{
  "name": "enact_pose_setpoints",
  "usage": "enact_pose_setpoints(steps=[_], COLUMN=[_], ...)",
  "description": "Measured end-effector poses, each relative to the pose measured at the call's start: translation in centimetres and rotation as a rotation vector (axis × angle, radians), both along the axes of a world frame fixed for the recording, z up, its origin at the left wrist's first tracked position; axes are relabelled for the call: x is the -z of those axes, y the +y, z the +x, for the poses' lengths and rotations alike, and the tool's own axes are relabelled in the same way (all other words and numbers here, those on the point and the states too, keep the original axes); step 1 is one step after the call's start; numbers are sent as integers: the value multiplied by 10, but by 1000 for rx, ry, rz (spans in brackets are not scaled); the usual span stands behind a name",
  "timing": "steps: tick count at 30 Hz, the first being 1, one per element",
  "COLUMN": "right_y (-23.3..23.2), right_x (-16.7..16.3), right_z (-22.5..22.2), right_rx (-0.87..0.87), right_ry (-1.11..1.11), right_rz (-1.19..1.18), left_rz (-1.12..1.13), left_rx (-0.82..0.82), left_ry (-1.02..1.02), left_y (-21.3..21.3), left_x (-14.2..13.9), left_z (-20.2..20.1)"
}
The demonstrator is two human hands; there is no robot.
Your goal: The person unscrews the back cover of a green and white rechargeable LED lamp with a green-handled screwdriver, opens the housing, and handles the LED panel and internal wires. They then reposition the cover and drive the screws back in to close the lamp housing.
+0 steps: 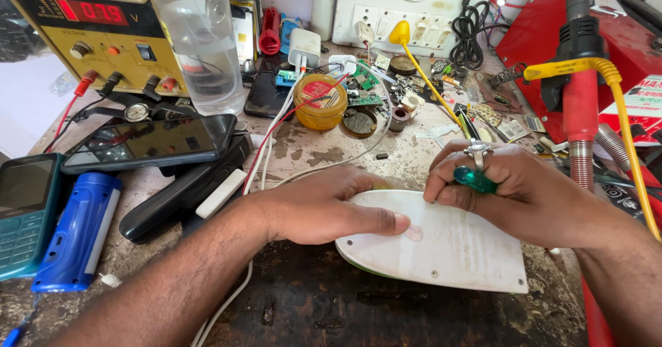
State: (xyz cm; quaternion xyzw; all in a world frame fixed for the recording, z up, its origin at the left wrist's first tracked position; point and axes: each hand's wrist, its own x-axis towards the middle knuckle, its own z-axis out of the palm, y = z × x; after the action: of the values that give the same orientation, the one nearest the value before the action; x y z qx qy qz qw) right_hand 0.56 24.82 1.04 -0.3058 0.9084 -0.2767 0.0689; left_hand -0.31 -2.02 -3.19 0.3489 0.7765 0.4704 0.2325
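Two hands work at a cluttered, stained table (324,299), where a yellow power supply (96,30) with a red readout stands at the far left, a clear plastic bottle (200,40) beside it and a black smartphone (152,141) lying in front. A white flat device casing (448,250) lies face down at the near middle of the table; the left hand (324,209) rests flat on its left end, fingers together, thumb stretched over the panel. The right hand (517,188), wearing a ring, is closed around a small green-handled screwdriver (474,179) at the casing's far edge.
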Motion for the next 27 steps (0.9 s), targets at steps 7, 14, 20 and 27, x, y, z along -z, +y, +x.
enact_pose_setpoints(steps=[7,14,20,27], right_y=[-3,-1,6,11], right_x=[-2,6,16,10], right_z=[2,-2,-9,-1], right_rx=[-65,126,146,81], right_ry=[201,176,342,247], right_rz=[7,-55,-125,-142], left_rz=[-34,46,84,39], left_rx=[-94,-124,-216,-213], left_ry=[-51,9,-55,-42], left_y=[3,3,3,0], left_x=[5,11,14,15], left_z=[-2,-8,-11,-14])
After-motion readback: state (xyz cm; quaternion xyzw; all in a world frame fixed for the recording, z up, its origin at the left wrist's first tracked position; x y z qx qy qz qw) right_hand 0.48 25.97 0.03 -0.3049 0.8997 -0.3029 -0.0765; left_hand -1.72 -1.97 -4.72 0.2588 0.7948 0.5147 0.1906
